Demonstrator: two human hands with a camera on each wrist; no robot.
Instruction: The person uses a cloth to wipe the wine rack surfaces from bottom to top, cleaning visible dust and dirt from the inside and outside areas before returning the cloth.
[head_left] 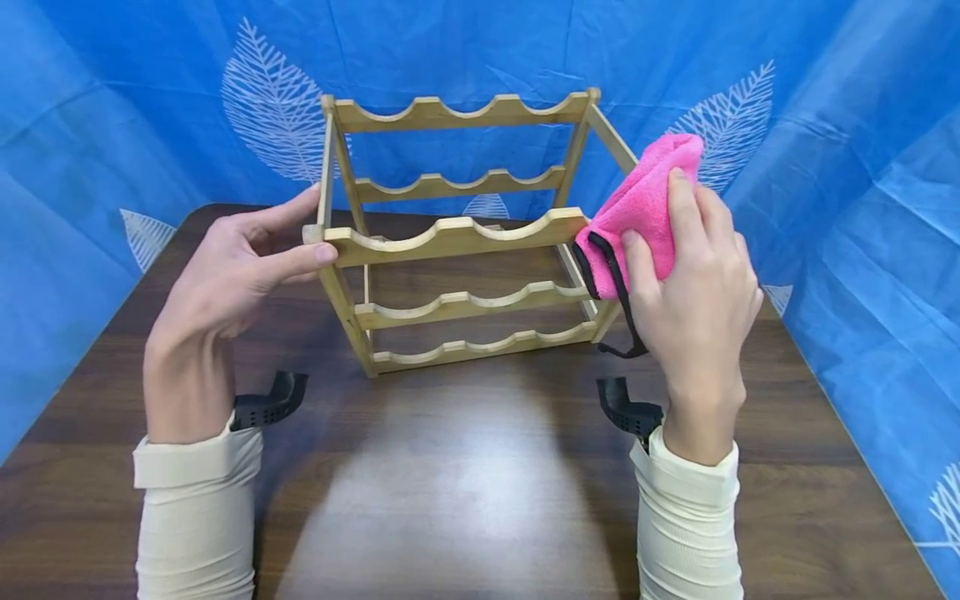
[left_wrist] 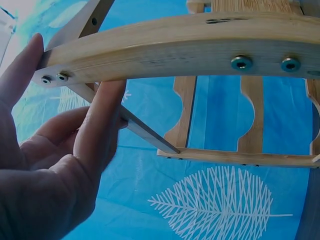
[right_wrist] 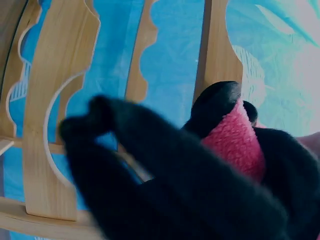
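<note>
A pale wooden rack (head_left: 457, 240) with scalloped rails stands upright on the table. My left hand (head_left: 217, 283) grips its front left upper corner, thumb on the front and fingers behind. Up close in the left wrist view, a wooden side post (left_wrist: 150, 55) with metal bolts lies between the thumb and fingers. In my right hand (head_left: 697, 275) is a folded pink cloth (head_left: 651, 204) with black edging, pinched between thumb and fingers. The cloth covers the rack's front right upper corner. From it hangs a black strap loop (head_left: 626, 312), large and blurred in the right wrist view.
The rack rests towards the back of a dark brown wooden table (head_left: 465, 500). Behind and beside the table hangs a blue curtain (head_left: 465, 50) with white leaf prints. Black wrist mounts (head_left: 270, 404) project inward from both cuffs.
</note>
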